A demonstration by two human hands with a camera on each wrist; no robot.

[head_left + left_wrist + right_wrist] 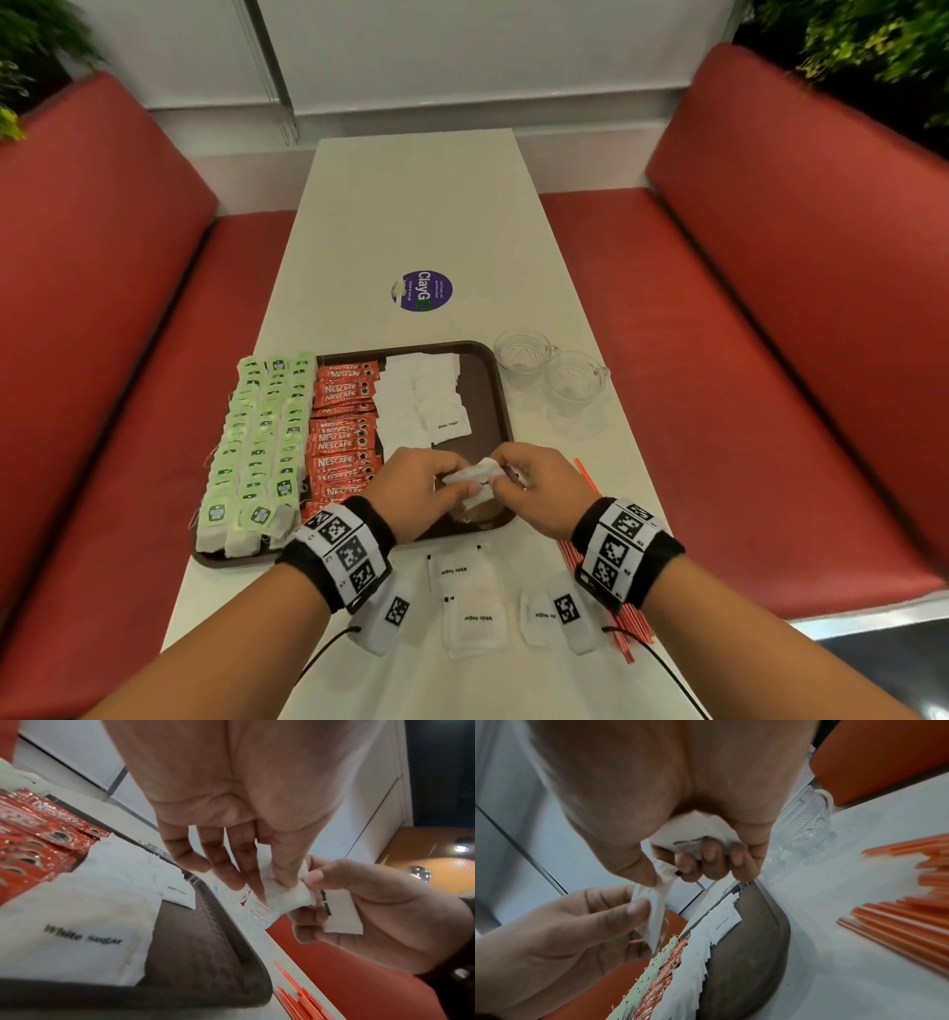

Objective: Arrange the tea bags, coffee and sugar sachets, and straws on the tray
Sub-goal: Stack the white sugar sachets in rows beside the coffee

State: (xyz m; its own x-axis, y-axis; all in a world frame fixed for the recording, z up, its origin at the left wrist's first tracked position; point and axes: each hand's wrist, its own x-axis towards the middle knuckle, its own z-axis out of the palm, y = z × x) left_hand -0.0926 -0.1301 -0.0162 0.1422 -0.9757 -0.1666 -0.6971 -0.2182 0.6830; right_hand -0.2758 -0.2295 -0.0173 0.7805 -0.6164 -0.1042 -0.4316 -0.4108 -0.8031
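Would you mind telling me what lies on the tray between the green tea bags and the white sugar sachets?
A column of red Nescafe coffee sachets fills the stretch between the green tea bags and the white sugar sachets on the tray; the head view shows it.

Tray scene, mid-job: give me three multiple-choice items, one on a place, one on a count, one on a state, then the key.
1. Where do the straws lie?
A. on the tray
B. on the table right of the tray
C. in a cup

2. How many glass cups stand beside the tray?
A. one
B. two
C. four

3. What holds the sugar sachet over the tray?
A. both hands
B. left hand only
C. nothing, it lies flat

Key: 1 B, the orange straws rest on bare table. 2 B, two cups at the tray's far right corner. 3 A, left hand and right hand both pinch it.
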